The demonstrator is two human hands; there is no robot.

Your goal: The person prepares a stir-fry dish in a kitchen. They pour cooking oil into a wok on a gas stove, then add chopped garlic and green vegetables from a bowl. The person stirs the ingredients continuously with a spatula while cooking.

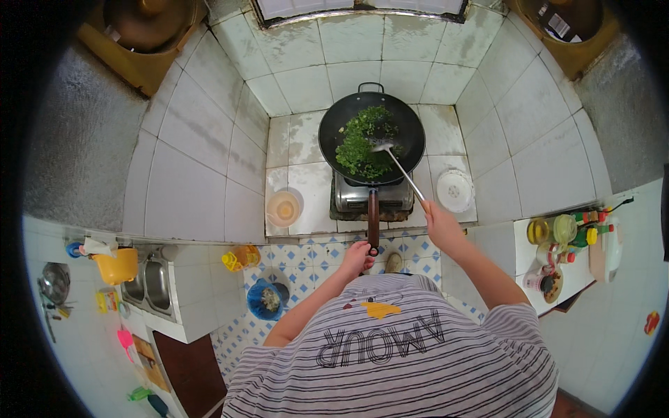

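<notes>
A black wok [410, 123] sits on a steel gas stove [347, 196], with chopped green leaves [360, 141] heaped mostly in its left and middle part. My right hand [444, 227] grips the wooden end of a metal wok spatula [405, 170], whose blade rests among the greens. At the end of the wok's brown wooden handle [373, 214], my left hand [357, 259] pinches the tip between thumb and fingers. A small loop handle stands on the wok's far rim.
On the tiled counter, a translucent bowl [283, 209] stands left and stacked white plates [454, 190] right. Tiled walls enclose three sides. Below are an oil jug [241, 258] and a blue-lined bin [265, 299]. Bottles and jars [567, 230] crowd the right shelf; a double sink [151, 285] is left.
</notes>
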